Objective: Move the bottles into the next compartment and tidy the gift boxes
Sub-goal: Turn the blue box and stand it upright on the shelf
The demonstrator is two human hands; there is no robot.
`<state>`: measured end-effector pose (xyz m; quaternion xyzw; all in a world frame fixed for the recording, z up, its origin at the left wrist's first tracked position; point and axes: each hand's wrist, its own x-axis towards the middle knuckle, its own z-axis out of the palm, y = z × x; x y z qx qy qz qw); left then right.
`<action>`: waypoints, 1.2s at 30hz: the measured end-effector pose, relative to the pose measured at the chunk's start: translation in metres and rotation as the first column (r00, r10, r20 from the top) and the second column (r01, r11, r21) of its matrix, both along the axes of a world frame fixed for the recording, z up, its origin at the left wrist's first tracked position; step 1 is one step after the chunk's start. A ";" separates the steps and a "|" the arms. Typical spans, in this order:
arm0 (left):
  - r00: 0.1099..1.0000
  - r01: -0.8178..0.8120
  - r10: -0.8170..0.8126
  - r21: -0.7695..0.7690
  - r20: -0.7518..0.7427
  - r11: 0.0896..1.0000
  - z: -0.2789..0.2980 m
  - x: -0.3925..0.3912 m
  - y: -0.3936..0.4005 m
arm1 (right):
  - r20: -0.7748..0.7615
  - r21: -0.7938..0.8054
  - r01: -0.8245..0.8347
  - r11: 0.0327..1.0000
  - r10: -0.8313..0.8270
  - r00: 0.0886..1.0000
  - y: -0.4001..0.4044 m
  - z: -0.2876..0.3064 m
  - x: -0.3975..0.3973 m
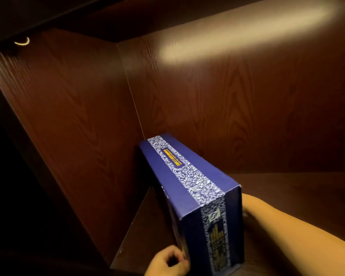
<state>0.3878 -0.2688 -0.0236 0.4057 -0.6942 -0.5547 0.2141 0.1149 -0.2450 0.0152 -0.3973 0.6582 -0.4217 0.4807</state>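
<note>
A long blue gift box (187,182) with a blue-and-white patterned band stands on its narrow side on the shelf floor, its far end close to the back left corner of the compartment. My left hand (168,260) grips the box's near left edge at the bottom of the view. My right hand (249,214) presses against the box's right side, with the fingers hidden behind it and the forearm reaching in from the lower right. No bottles are in view.
The dark wooden compartment has a left side wall (74,126), a back panel (247,108) and a shelf floor (299,198). A small cord loop (22,42) hangs at the upper left. To the left of the wall it is dark.
</note>
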 end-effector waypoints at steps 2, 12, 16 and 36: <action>0.999 0.031 -0.033 -0.045 -0.041 0.999 0.003 -0.016 0.008 | 0.010 0.007 0.029 1.000 -0.029 1.000 0.018 0.004 -0.004; 0.969 -0.119 0.132 0.073 -0.209 0.990 -0.010 -0.129 0.063 | 0.401 -0.051 0.552 0.832 -0.489 0.774 0.087 -0.014 -0.058; 0.967 -0.114 0.115 0.019 -0.229 0.993 -0.018 -0.160 0.069 | 0.425 -0.132 0.665 0.735 -0.565 0.708 0.112 -0.027 -0.051; 0.936 -0.242 0.310 -0.332 0.166 0.912 -0.038 -0.060 -0.192 | -0.673 -0.242 0.437 0.866 -0.475 0.568 0.127 -0.071 0.033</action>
